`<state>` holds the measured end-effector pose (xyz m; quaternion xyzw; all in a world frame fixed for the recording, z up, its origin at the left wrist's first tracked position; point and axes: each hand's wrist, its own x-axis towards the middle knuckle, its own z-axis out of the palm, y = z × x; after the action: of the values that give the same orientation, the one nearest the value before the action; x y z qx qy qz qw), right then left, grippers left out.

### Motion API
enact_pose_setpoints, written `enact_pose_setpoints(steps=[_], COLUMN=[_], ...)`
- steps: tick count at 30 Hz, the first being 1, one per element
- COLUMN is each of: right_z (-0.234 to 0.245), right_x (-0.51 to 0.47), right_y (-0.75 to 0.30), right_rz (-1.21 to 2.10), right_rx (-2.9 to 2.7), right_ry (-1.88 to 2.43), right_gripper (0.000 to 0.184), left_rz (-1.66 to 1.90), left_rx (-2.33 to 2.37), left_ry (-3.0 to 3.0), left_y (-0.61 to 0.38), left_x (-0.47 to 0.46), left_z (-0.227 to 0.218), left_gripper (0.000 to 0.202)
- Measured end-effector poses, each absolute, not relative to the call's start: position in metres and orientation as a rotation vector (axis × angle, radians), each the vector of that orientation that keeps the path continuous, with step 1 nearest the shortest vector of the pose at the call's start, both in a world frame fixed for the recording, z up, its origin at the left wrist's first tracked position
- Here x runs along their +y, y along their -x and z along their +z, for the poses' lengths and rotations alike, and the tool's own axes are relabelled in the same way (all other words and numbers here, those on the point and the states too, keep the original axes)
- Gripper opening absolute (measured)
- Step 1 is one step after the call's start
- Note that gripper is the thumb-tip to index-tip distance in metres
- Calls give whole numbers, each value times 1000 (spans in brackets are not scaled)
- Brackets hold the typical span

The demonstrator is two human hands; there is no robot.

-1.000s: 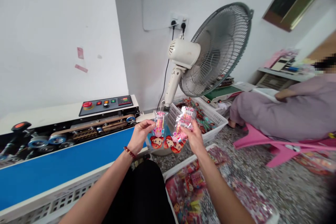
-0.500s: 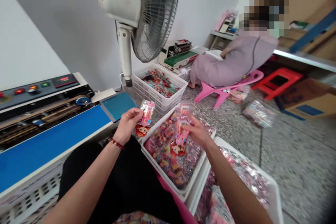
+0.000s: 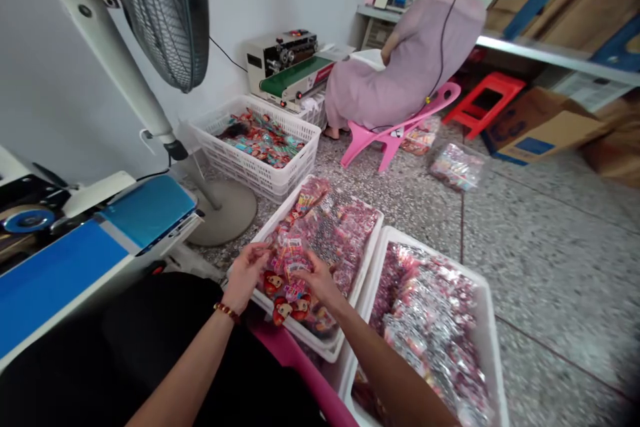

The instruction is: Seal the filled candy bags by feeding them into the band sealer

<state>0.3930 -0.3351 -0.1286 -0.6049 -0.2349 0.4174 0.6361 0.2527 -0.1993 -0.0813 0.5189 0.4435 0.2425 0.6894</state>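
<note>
My right hand [image 3: 323, 285] grips small clear plastic packets [image 3: 294, 265] with pink contents and red-haired cartoon heads at their lower ends. The fingers and thumb close on the packets' right side. On the left side, my left hand [image 3: 246, 278], with a beaded bracelet at the wrist, has its thumb and fingertips pinched at a packet's edge; the exact contact is hard to make out. Three cartoon heads show between and below the hands. Beneath them is a white tub [image 3: 333, 352] filled with similar pink packets.
Right of it stands a second white tub [image 3: 493, 320] full of shiny packets. A blue-belted machine [image 3: 60, 267] and a fan [image 3: 165, 20] are at left. Behind are a white basket [image 3: 295, 177], a green-belted machine [image 3: 295, 77] and a person [image 3: 395, 80] on a pink chair [image 3: 390, 140].
My view has swung right and down. My hands have come together and lowered over the tub; the packets held apart before are now side by side between them.
</note>
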Motion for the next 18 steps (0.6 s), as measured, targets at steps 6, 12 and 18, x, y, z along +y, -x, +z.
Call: enact_pose_setpoints(steps=[6, 12, 18], right_z=[-188, -219, -246], right_x=[-317, -304, -295], right_y=[-427, -467, -469], right_rz=[777, 683, 619], right_rx=[-225, -17, -9], right_ry=[1517, 1624, 1674], right_gripper=[47, 45, 38], left_rz=[555, 584, 537], left_rx=[1189, 1154, 1111], left_ry=[-1041, -1152, -1200], left_y=[-235, -242, -240], left_x=[-188, -191, -192], left_z=[-81, -82, -86], left_gripper=[73, 75, 72])
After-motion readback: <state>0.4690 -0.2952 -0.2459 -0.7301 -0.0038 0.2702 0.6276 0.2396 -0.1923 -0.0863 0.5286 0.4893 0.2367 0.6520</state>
